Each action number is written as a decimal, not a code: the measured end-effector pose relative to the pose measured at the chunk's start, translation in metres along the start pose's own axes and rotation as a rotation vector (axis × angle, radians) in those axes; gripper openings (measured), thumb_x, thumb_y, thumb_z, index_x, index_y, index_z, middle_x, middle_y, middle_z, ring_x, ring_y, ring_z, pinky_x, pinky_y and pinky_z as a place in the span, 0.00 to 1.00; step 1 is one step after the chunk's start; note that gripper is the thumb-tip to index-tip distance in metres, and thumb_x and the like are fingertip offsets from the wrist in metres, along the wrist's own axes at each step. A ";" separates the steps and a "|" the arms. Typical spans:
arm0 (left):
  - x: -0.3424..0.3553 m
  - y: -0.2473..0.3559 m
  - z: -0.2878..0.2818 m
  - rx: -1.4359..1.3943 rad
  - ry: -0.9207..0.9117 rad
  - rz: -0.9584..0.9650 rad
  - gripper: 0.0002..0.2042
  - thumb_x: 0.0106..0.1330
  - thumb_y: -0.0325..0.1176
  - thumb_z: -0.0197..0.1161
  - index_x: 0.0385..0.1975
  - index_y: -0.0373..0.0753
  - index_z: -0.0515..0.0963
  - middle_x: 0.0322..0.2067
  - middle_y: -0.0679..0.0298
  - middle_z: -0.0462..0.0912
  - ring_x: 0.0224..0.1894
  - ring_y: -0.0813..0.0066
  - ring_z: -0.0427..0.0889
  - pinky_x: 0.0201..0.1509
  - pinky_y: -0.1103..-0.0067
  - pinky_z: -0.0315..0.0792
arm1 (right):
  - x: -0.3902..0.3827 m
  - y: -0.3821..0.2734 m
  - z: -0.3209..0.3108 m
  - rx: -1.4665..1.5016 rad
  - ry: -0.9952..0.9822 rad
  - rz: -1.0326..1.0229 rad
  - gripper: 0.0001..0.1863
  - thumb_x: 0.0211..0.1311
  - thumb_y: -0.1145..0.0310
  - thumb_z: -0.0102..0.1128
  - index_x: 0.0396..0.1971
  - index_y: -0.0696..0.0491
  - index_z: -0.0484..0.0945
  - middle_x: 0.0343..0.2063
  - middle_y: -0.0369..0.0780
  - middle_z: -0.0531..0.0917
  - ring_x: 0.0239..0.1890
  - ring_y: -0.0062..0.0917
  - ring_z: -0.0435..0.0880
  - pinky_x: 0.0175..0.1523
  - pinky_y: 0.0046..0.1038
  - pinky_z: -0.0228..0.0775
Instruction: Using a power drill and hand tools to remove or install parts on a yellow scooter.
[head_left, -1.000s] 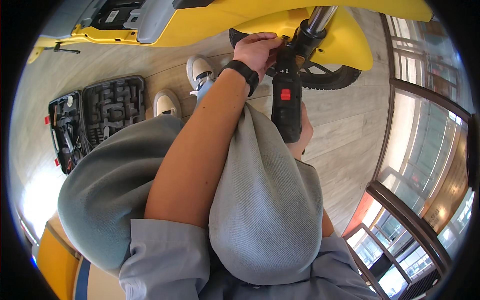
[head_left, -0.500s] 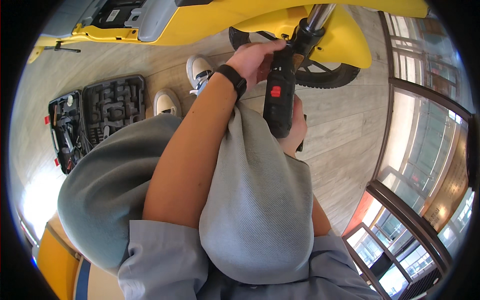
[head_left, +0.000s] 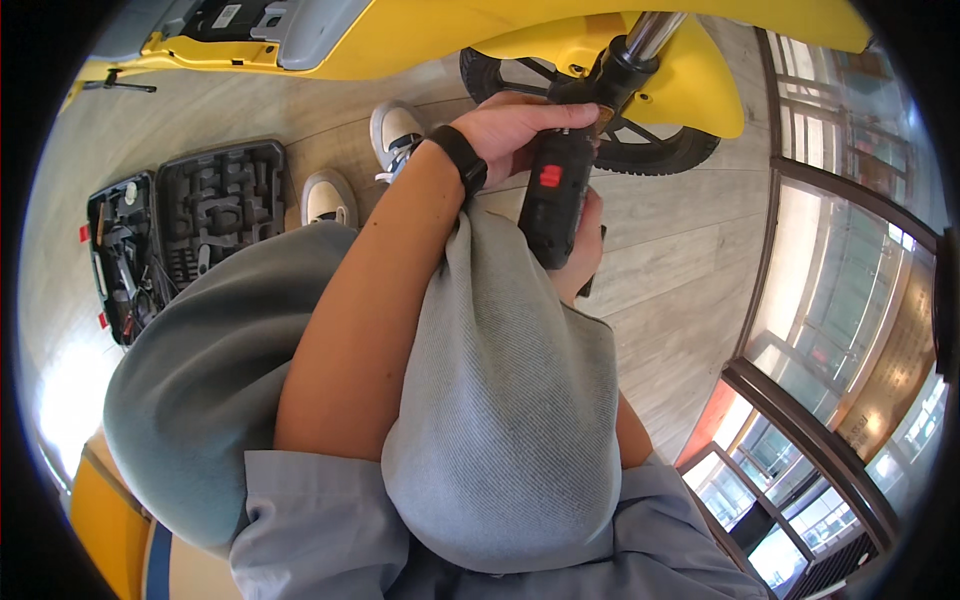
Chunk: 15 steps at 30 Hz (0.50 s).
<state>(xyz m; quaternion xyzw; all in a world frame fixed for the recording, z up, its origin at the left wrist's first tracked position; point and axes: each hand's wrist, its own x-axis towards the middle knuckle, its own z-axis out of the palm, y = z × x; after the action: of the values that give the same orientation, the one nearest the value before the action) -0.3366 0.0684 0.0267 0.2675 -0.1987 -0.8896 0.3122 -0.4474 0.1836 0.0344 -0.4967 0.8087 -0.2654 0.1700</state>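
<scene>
A black electric screwdriver (head_left: 553, 205) with a red patch points up at the black fork (head_left: 618, 70) of a yellow scooter (head_left: 690, 75), just above its front wheel (head_left: 640, 150). My left hand (head_left: 515, 125), a black watch (head_left: 462, 160) on its wrist, wraps over the tool's front end where it meets the fork. My right hand (head_left: 583, 255) holds the tool's lower body from behind; most of that hand is hidden by the tool and my grey-trousered knee (head_left: 500, 400).
An open black tool case (head_left: 190, 225) with several tools lies on the wooden floor at left. My two light shoes (head_left: 330, 198) stand beside it. The scooter's yellow body (head_left: 400, 25) spans the top. Glass walls with dark frames (head_left: 800, 300) run along the right.
The screwdriver has shifted slightly left and tilted. My left hand has slid down from the fork onto the tool's front end.
</scene>
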 end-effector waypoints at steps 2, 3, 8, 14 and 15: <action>0.003 0.007 0.005 -0.018 -0.035 0.034 0.23 0.61 0.43 0.64 0.49 0.32 0.73 0.41 0.58 0.81 0.45 0.70 0.80 0.51 0.74 0.75 | 0.007 -0.005 -0.003 0.001 0.045 -0.096 0.26 0.47 0.59 0.64 0.48 0.51 0.71 0.34 0.41 0.81 0.37 0.39 0.80 0.40 0.36 0.70; 0.002 0.009 0.005 -0.033 -0.063 0.062 0.23 0.62 0.43 0.64 0.48 0.31 0.73 0.41 0.58 0.81 0.45 0.71 0.80 0.50 0.75 0.75 | 0.008 -0.007 -0.003 0.006 0.084 -0.187 0.27 0.47 0.60 0.65 0.48 0.51 0.71 0.34 0.41 0.81 0.37 0.39 0.80 0.39 0.36 0.70; 0.002 -0.002 0.000 -0.024 -0.035 0.010 0.22 0.62 0.41 0.64 0.48 0.30 0.73 0.40 0.58 0.81 0.44 0.72 0.80 0.49 0.75 0.75 | 0.003 0.009 -0.006 0.080 -0.004 -0.120 0.27 0.47 0.60 0.65 0.49 0.52 0.72 0.35 0.42 0.82 0.36 0.39 0.81 0.40 0.35 0.71; 0.002 -0.003 -0.005 -0.007 0.001 -0.025 0.22 0.62 0.40 0.64 0.48 0.29 0.73 0.42 0.57 0.80 0.44 0.71 0.80 0.51 0.76 0.75 | 0.001 0.008 -0.003 0.122 -0.047 -0.038 0.27 0.47 0.59 0.65 0.49 0.52 0.72 0.35 0.44 0.82 0.36 0.39 0.82 0.41 0.33 0.72; 0.002 -0.002 -0.005 -0.026 -0.034 -0.005 0.22 0.62 0.40 0.64 0.49 0.29 0.72 0.42 0.56 0.80 0.45 0.71 0.80 0.51 0.76 0.75 | 0.002 0.007 -0.003 0.123 -0.031 -0.068 0.27 0.47 0.58 0.65 0.49 0.51 0.72 0.35 0.44 0.82 0.37 0.40 0.82 0.41 0.33 0.72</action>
<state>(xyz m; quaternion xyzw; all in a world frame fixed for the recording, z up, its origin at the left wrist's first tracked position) -0.3356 0.0678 0.0207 0.2488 -0.1915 -0.8973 0.3102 -0.4554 0.1850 0.0325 -0.5164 0.7708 -0.3124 0.2036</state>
